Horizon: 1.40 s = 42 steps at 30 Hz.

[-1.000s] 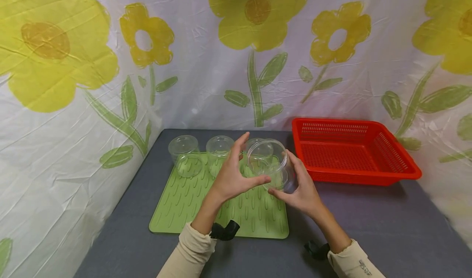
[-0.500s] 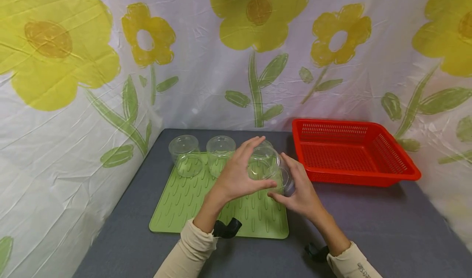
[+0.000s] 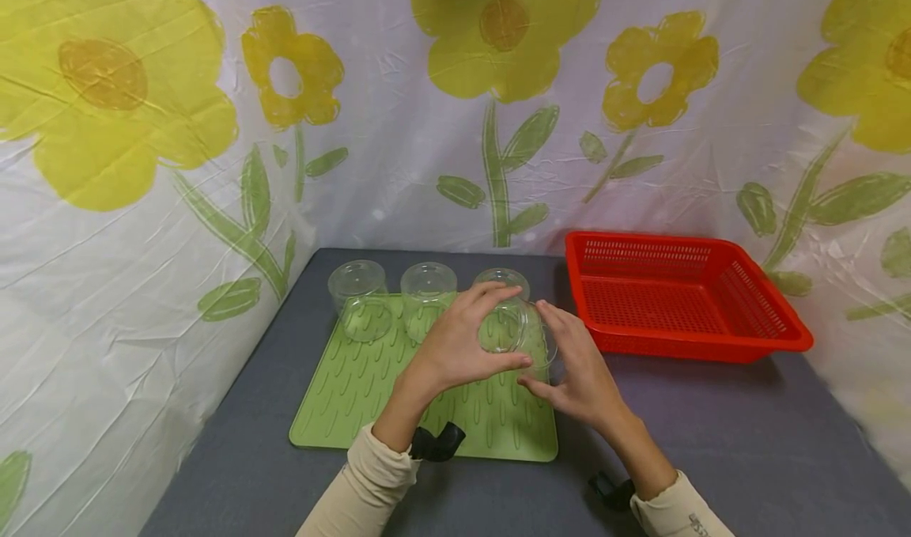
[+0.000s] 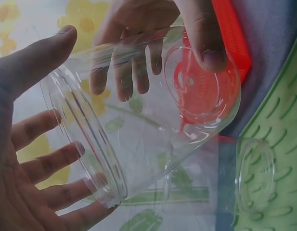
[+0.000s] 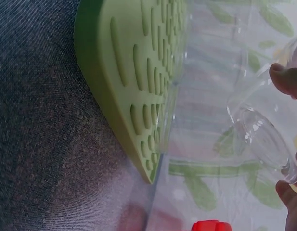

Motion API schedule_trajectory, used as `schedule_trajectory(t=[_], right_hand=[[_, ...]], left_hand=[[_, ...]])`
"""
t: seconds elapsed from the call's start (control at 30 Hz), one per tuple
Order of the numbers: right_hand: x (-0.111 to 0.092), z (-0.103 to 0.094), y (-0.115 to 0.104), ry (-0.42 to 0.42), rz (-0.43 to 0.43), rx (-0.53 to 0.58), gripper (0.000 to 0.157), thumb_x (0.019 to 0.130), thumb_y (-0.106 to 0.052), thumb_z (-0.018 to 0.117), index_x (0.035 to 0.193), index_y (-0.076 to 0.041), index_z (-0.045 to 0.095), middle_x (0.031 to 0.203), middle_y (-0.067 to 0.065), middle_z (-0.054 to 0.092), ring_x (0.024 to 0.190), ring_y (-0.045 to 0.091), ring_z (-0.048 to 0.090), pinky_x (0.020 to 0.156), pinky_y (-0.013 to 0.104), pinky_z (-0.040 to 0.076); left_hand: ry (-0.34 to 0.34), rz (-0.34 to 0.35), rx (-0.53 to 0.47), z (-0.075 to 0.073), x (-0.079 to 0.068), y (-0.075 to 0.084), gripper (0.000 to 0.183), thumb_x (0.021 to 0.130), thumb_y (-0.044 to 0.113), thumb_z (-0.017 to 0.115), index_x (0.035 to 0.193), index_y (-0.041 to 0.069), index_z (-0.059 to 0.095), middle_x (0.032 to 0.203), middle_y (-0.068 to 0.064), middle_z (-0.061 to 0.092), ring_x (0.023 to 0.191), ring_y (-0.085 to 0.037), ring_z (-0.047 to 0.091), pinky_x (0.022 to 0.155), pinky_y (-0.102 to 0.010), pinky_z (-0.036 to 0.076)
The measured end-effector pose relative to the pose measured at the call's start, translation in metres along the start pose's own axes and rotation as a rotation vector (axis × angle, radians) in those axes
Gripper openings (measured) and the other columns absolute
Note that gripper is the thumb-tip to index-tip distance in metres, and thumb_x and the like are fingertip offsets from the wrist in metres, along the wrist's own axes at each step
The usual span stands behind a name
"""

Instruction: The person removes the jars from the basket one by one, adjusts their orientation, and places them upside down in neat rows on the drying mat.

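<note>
Both hands hold a clear plastic jar (image 3: 535, 333) over the right part of the green ridged mat (image 3: 420, 422). It lies tilted on its side, its ringed rim turned towards my left palm. My left hand (image 3: 455, 346) spans that rim, thumb on one side and fingers on the other. Round the base end, my right hand (image 3: 580, 375) grips the jar (image 4: 148, 127) between thumb and fingers. Three more clear jars stand in a row along the mat's far edge: a left jar (image 3: 358, 300), a middle jar (image 3: 428, 284) and a right jar (image 3: 501, 277), partly hidden by my left hand.
A red perforated plastic basket (image 3: 701, 347) stands at the back right of the grey table (image 3: 712, 434). Behind and beside the table hangs a white cloth (image 3: 384, 189) printed with yellow flowers. Black straps (image 3: 437, 442) sit at both wrists.
The jar has turned, its mouth swinging from facing the head camera to facing left, and has come slightly lower. My left hand has shifted a little rightward and down to the rim.
</note>
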State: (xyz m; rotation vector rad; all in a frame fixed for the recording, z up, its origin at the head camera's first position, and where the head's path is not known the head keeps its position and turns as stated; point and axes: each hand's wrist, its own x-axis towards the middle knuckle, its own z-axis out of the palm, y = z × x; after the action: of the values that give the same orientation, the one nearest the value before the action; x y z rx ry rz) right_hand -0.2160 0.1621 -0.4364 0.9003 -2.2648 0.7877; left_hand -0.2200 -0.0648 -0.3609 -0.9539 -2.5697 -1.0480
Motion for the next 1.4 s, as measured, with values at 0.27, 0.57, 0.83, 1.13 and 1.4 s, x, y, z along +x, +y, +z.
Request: schedule_trajectory(t=[0.27,0.57,0.83,1.13,1.4], right_hand=[[-0.001,0.001,-0.001,-0.002,0.004,-0.019,0.116,0.065,-0.018,0.096,0.159,-0.001,0.030,0.155,0.019,0.045,0.141,0.039,0.042,0.114,0.055,0.037],[-0.006,-0.004,-0.003,0.038,0.219,0.311,0.125,0.063,-0.009,0.097,0.163,-0.012,0.022,0.167,0.009,0.029,0.150,0.026,0.029,0.120,0.046,0.029],[-0.008,-0.011,0.003,0.037,0.362,0.910,0.096,0.088,0.000,0.074,0.164,-0.010,0.016,0.166,0.004,0.031,0.154,0.011,0.027,0.118,0.015,0.029],[-0.008,-0.012,0.007,0.052,0.397,1.161,0.079,0.102,-0.025,0.063,0.163,-0.005,0.015,0.159,0.004,0.040,0.141,0.016,0.047,0.110,0.030,0.049],[-0.008,-0.012,0.006,-0.011,0.407,1.241,0.073,0.104,-0.031,0.058,0.163,-0.012,0.018,0.162,0.010,0.035,0.143,0.024,0.047,0.107,0.040,0.051]], left_hand=[[0.002,-0.027,-0.023,0.000,-0.003,-0.003,0.085,0.077,0.045,0.089,0.150,0.025,0.051,0.151,-0.001,0.049,0.137,-0.024,0.053,0.109,-0.049,0.049],[0.063,-0.048,-0.082,0.001,-0.008,-0.011,0.086,0.076,0.045,0.089,0.150,0.028,0.050,0.152,0.004,0.049,0.141,-0.020,0.049,0.111,-0.048,0.047],[0.113,-0.043,-0.185,0.002,-0.018,-0.017,0.085,0.078,0.039,0.089,0.151,0.025,0.048,0.153,0.006,0.046,0.144,-0.019,0.045,0.109,-0.051,0.048],[0.125,0.001,-0.241,0.004,-0.023,-0.017,0.084,0.079,0.034,0.089,0.151,0.027,0.046,0.153,0.004,0.046,0.144,-0.019,0.044,0.109,-0.049,0.049],[0.139,0.026,-0.303,0.009,-0.023,-0.015,0.084,0.079,0.027,0.090,0.151,0.025,0.046,0.153,0.004,0.045,0.138,-0.020,0.048,0.110,-0.050,0.048]])
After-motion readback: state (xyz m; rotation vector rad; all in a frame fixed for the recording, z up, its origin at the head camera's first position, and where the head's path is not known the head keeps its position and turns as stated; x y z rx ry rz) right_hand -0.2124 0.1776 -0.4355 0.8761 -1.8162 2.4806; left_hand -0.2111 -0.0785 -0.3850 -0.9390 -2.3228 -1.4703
